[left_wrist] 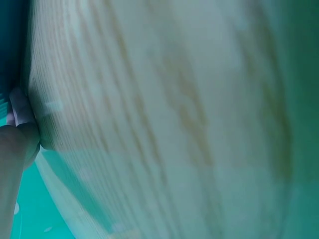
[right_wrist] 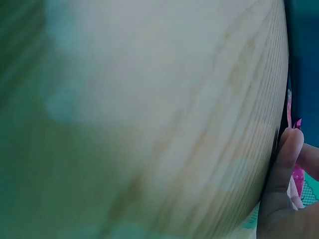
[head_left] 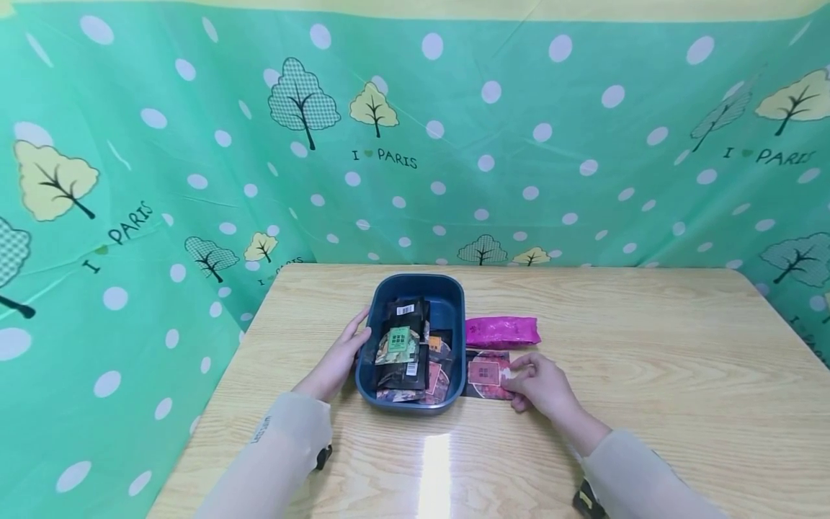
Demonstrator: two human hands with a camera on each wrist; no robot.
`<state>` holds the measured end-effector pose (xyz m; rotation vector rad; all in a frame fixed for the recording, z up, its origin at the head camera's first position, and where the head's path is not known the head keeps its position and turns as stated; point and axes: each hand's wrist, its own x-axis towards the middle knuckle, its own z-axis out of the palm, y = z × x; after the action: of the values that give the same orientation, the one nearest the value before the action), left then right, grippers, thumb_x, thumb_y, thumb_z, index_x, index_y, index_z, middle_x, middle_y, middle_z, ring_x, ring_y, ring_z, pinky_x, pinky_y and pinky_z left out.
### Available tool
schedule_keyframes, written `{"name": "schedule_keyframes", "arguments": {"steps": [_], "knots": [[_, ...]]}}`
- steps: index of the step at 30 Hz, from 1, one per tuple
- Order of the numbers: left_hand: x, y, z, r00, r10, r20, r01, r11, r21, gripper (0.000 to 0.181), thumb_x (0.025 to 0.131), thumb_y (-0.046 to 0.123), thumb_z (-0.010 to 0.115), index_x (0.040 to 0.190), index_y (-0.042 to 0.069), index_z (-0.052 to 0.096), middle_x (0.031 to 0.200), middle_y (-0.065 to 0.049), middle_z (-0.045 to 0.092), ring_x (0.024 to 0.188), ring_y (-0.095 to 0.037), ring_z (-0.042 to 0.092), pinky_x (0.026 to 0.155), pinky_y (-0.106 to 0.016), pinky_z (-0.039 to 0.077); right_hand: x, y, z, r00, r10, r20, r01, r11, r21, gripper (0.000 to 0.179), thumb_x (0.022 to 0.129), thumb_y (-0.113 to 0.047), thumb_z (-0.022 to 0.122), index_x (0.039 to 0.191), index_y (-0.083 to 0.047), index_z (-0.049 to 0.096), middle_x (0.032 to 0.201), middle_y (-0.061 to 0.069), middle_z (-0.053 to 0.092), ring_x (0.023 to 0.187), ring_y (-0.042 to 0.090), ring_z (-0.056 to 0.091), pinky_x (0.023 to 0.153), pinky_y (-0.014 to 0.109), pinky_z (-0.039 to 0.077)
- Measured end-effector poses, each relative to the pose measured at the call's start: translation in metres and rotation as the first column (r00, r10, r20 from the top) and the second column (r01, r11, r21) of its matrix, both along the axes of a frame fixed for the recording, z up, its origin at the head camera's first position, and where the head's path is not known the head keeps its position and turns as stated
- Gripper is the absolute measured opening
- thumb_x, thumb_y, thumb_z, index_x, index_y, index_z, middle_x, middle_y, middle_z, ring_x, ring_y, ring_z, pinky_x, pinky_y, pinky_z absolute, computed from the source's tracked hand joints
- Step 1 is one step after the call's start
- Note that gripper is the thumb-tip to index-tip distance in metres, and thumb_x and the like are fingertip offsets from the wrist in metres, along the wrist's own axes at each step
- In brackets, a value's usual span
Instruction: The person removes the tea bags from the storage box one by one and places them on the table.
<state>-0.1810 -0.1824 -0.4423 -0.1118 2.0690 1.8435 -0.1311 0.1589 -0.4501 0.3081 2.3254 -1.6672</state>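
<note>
A dark blue plastic bin (head_left: 415,408) holds several black food packets (head_left: 403,339) with coloured labels. My left hand (head_left: 338,360) rests against the bin's left wall, its thumb near the rim; the left wrist view shows this hand (left_wrist: 21,124) at the far left edge. Beside the bin's right wall lies a flat dark-and-red packet (head_left: 485,373) with a pink square label. The right hand (head_left: 540,386) pinches that packet's right edge between thumb and fingers. In the right wrist view, the hand (right_wrist: 285,184) appears at the right edge, and the packet is mostly hidden.
Just behind the red packet lies a shiny magenta pouch (head_left: 502,331), close to the bin. Everything stands on a light wood-grain table (head_left: 648,346). A green dotted cloth (head_left: 467,144) with printed trees hangs behind the table and along its left side.
</note>
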Motion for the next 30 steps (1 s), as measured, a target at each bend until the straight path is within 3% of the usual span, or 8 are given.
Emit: {"name": "schedule_keyframes", "arguments": {"steps": [7,17,30], "knots": [[0.0012,-0.0007,0.0010,1.000,-0.011,-0.008,0.011,1.000,-0.007,0.054,0.108,0.039,0.035,0.158,0.038,0.016,0.156,-0.015,0.037,0.136,-0.031,0.045,0.117,-0.049,0.027,-0.0014,-0.0022,-0.0012,1.000,0.005,-0.017,-0.003,0.998,0.067,0.029,0.084,0.003,0.070,0.109,0.006,0.054,0.068,0.008,0.059,0.048,0.013,0.057,0.051,0.032,0.055],[-0.0006,-0.0002,0.0017,1.000,-0.017,-0.001,0.017,1.000,-0.005,0.053,0.108,0.038,0.034,0.158,0.039,0.016,0.160,-0.011,0.032,0.142,-0.032,0.039,0.120,-0.051,0.021,-0.0017,-0.0031,0.0008,0.999,0.030,-0.030,-0.026,0.993,0.119,0.022,0.083,0.003,0.069,0.102,0.006,0.058,0.062,0.007,0.059,0.044,0.013,0.054,0.047,0.030,0.052],[-0.0005,-0.0002,0.0012,1.000,-0.019,-0.001,0.019,1.000,-0.004,0.053,0.108,0.038,0.034,0.158,0.038,0.017,0.163,-0.008,0.024,0.147,-0.034,0.030,0.121,-0.052,0.016,-0.0005,-0.0015,0.0026,0.999,0.033,0.002,-0.033,0.998,0.056,0.021,0.086,0.000,0.069,0.102,0.007,0.058,0.066,0.008,0.061,0.048,0.014,0.056,0.047,0.028,0.051]]}}
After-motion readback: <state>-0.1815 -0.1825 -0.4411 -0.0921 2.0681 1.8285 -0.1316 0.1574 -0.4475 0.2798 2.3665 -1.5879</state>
